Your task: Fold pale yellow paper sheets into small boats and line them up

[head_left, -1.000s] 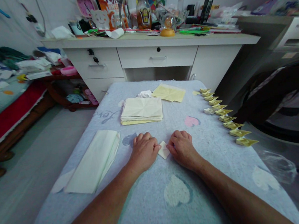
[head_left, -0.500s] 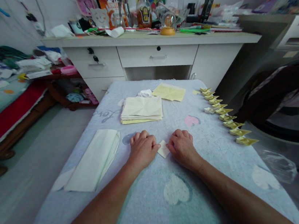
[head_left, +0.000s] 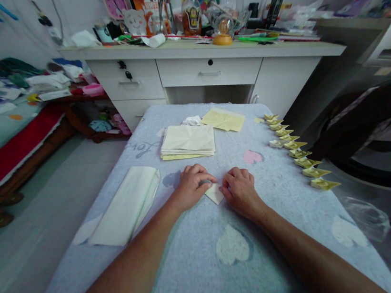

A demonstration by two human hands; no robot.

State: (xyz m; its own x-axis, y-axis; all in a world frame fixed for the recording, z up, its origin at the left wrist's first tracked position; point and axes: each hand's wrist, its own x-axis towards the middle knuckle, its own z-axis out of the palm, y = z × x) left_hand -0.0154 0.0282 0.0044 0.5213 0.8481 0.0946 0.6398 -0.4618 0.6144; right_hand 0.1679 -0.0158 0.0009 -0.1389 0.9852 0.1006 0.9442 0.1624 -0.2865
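A small folded square of cream paper (head_left: 215, 195) lies on the cloth-covered table between my hands, one corner pointing toward me. My left hand (head_left: 194, 185) has its thumb and index finger closed at the paper's upper left edge, the index reaching over the top. On the other side, my right hand (head_left: 240, 191) is curled, with thumb and fingertips pinching the right corner. Beyond them sits a stack of creased cream sheets (head_left: 187, 139). To the left lies a larger folded pale paper (head_left: 126, 206).
Several folded yellow paper boats (head_left: 311, 172) stand in a row along the table's right edge. Yellow sheets (head_left: 224, 119) and a crumpled white piece (head_left: 191, 121) lie at the back. A cluttered white desk (head_left: 185, 71) stands behind, a washing machine (head_left: 385, 59) at right.
My left hand has lifted its fingers and stretched the index finger over the paper's top edge. The right hand stays at the right corner. The view has shifted slightly.
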